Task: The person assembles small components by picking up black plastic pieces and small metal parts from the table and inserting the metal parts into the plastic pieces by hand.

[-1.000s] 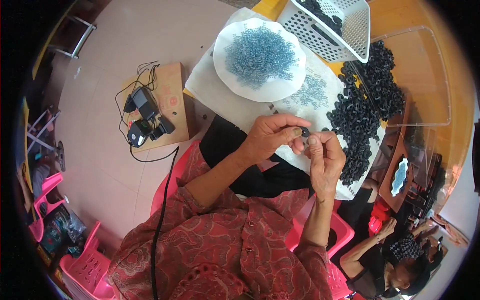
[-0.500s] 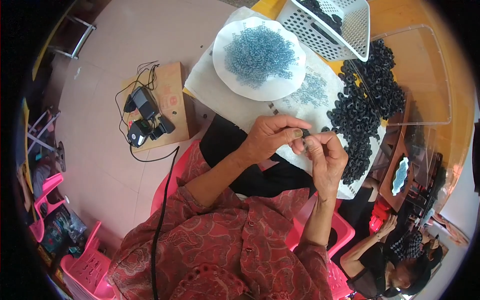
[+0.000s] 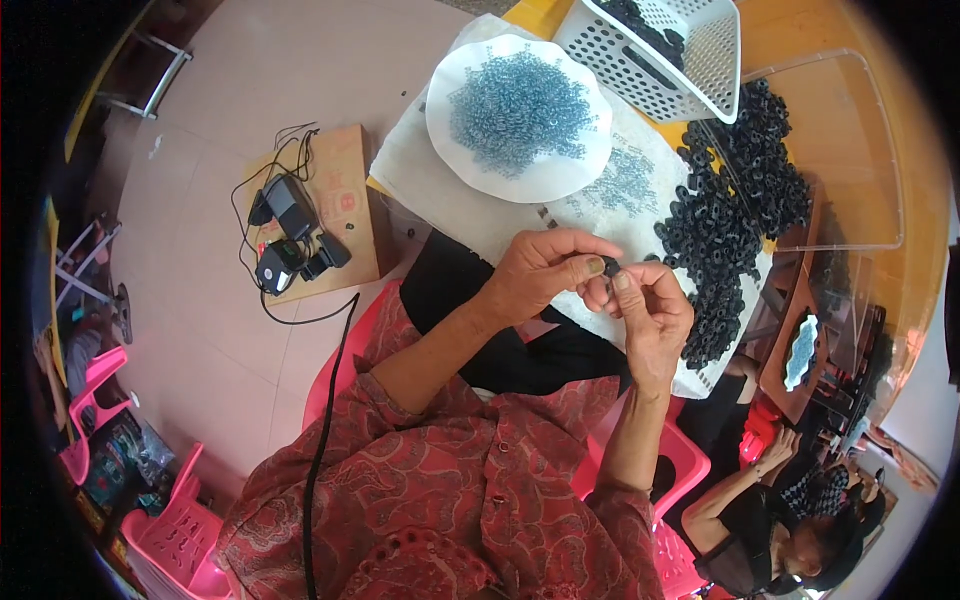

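Between my two hands, over the table's near edge, is a small black plastic part [image 3: 611,267]. My left hand [image 3: 548,272] pinches it between thumb and forefinger. The thumb and fingertips of my right hand [image 3: 652,318] close on the same part from the other side, covering much of it. Just beyond my hands, a scalloped white plate [image 3: 440,125] carries a heap of small metal springs [image 3: 520,112]. More loose springs [image 3: 622,182] lie on the pale cloth [image 3: 480,225] beside it. To the right spreads a large pile of similar black parts [image 3: 712,230].
A white perforated basket [image 3: 640,85] with black parts stands at the far right, near a clear plastic lid [image 3: 850,150]. On the floor at left, a cardboard box [image 3: 350,200] bears black cabled devices [image 3: 290,210]. Another person [image 3: 740,520] sits at lower right.
My right thumb and fingers have shifted slightly on the black part, which shows a little more now. My left hand has hardly moved.
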### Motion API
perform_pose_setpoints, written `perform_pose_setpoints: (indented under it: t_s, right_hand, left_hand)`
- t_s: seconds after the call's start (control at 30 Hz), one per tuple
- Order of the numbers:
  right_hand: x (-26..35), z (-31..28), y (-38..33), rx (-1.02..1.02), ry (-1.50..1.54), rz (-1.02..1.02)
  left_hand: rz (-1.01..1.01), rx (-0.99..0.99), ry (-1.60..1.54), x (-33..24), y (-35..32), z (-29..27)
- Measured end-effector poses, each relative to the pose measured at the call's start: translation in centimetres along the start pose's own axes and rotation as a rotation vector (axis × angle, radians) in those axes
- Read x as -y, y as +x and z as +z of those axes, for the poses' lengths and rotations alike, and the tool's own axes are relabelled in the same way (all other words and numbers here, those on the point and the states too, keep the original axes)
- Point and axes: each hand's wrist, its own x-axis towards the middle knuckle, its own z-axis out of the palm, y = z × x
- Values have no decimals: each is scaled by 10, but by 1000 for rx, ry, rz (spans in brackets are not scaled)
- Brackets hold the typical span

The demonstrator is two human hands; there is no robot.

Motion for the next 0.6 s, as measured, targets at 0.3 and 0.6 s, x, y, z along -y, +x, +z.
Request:
perform_pose_setpoints:
  t_s: [0.3, 0.6]
  right_hand:
    - [-1, 1, -2, -33, 59, 56]
    - [-5, 5, -4, -77, 16, -75]
  left_hand:
    - [-36, 22, -167, 3, 1, -3]
    - [-43, 0, -182, 3, 1, -2]
